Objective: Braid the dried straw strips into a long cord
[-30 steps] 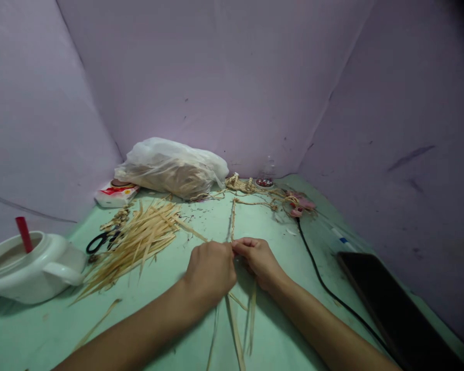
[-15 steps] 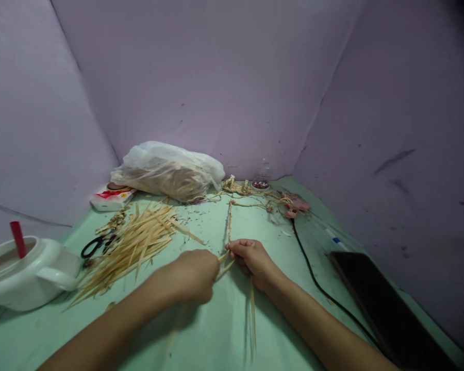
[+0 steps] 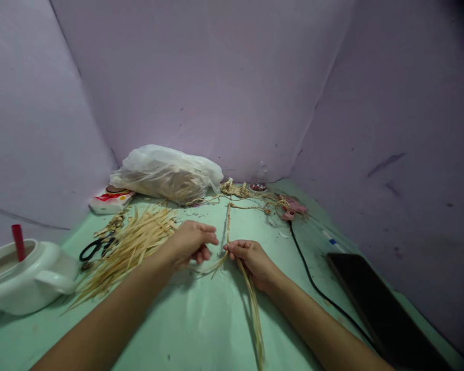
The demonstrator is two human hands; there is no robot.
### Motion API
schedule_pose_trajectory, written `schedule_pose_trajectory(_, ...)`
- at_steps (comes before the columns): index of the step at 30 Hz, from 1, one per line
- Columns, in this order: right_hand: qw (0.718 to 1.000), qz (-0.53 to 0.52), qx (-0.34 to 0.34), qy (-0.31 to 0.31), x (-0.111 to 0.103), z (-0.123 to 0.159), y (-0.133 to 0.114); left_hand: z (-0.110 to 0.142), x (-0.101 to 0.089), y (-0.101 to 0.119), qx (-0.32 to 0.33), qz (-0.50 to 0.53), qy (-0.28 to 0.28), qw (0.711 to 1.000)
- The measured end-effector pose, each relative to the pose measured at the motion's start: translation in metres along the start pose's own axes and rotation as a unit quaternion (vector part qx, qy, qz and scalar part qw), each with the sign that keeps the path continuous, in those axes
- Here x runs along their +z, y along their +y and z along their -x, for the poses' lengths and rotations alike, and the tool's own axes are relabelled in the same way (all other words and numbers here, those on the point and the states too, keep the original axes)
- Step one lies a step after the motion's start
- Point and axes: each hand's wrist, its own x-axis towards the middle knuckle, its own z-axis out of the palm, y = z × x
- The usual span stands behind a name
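Observation:
A thin braided straw cord [image 3: 228,222] runs from the back of the green table toward me. My right hand [image 3: 251,258] pinches its near end, where loose straw strips [image 3: 254,312] trail down toward the front edge. My left hand [image 3: 191,243] hovers just left of the braid with fingers loosely curled, touching a short strip [image 3: 212,267] that fans out from the pinched point. A pile of cut straw strips [image 3: 131,243] lies to the left of my left hand.
Black scissors [image 3: 96,247] lie beside the pile. A white pot with a red stick [image 3: 25,273] stands at far left. A plastic bag of straw [image 3: 166,174], a red-white box [image 3: 110,199], a pink object with a black cable [image 3: 292,210] and a dark slab [image 3: 382,309] line the back and right.
My left hand pulled a strip leftward, then moved up and opened near the pile. The loose strips under my right hand have gathered into one bundle. My right hand stayed put.

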Motion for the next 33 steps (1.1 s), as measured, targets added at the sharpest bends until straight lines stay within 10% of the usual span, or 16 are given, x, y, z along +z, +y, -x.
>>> schedule_pose_trajectory(4,0.999,0.006,-0.028,-0.03,-0.001,0.0,0.0,-0.018,0.03,-0.023,-0.022,0.034,-0.099,0.994)
schedule_pose_trajectory(10,0.976,0.197,-0.07,-0.056,-0.01,-0.005,-0.002,-0.025,0.029,-0.033,0.002,-0.087,-0.054,0.995)
schedule_pose_trajectory(16,0.815,0.527,-0.241,0.006,-0.012,0.005,0.0,-0.041,0.036,-0.047,0.103,-0.248,0.077,0.96)
schedule_pose_trajectory(21,0.72,0.651,-0.232,0.061,-0.001,0.019,-0.011,-0.045,0.04,-0.057,0.092,-0.171,0.067,0.979)
schedule_pose_trajectory(28,0.735,0.648,-0.162,0.122,0.011,0.027,-0.011,-0.031,0.043,-0.043,-0.025,-0.037,0.025,0.999)
schedule_pose_trajectory(33,0.681,0.694,-0.207,0.109,0.021,0.036,-0.003,-0.028,0.034,-0.036,-0.106,0.021,-0.049,0.993)
